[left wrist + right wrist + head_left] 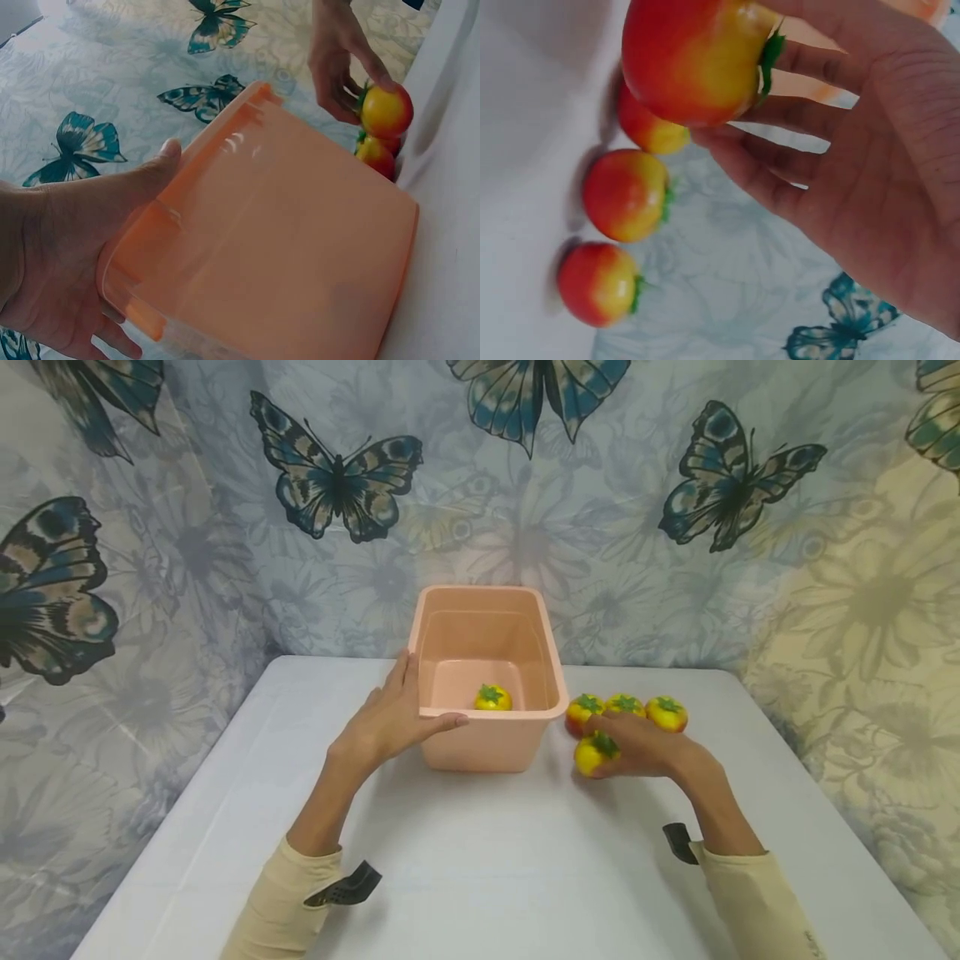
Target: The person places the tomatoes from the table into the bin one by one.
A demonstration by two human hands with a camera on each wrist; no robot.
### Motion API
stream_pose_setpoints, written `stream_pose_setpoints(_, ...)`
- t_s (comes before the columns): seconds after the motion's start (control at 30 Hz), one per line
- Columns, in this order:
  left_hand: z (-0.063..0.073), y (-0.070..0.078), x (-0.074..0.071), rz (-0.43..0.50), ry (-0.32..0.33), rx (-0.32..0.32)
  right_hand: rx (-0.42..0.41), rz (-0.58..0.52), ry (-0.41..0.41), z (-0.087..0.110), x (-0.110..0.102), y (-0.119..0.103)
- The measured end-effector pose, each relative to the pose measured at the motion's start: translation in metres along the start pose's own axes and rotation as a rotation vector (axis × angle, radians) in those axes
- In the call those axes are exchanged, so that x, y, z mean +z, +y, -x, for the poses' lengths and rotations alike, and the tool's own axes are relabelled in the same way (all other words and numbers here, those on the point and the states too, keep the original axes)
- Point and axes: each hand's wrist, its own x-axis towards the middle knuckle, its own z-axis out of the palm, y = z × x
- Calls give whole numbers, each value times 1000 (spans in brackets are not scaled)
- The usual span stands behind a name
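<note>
A white surface is backed by a butterfly-patterned backdrop. The held fruit is best pinched lightly by its sides, so that the three loose fruits lined up just beyond are not nudged. It is held between the thumb and fingertips of the right grip, clamped on it, to the right of the bin. The bin's near-left corner is braced by the spread left grip.
</note>
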Motion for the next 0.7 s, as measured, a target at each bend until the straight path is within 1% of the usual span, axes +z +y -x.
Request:
stream_pose_setpoints(0.1, 0, 0, 0, 4, -3, -2, -52, 51, 90, 5, -8, -2)
stream_pose_setpoints(0.2, 0, 0, 1, 9, -1, 0, -76, 114, 195, 9, -19, -5)
stream_pose_setpoints(0.33, 0, 0, 2, 7, -7, -13, -41, 138, 300, 13, -34, -7)
stream_pose_setpoints(0.5, -1, 1, 3, -2, -22, -30, 15, 56, 383, 16, -50, -7)
stream_pose_setpoints(0.6, -1, 2, 2, -24, -23, -34, 16, -8, 424, 14, -57, -11)
stream_pose_setpoints(0.7, 0, 2, 0, -44, -24, -46, 14, -60, 469, 7, -63, -20)
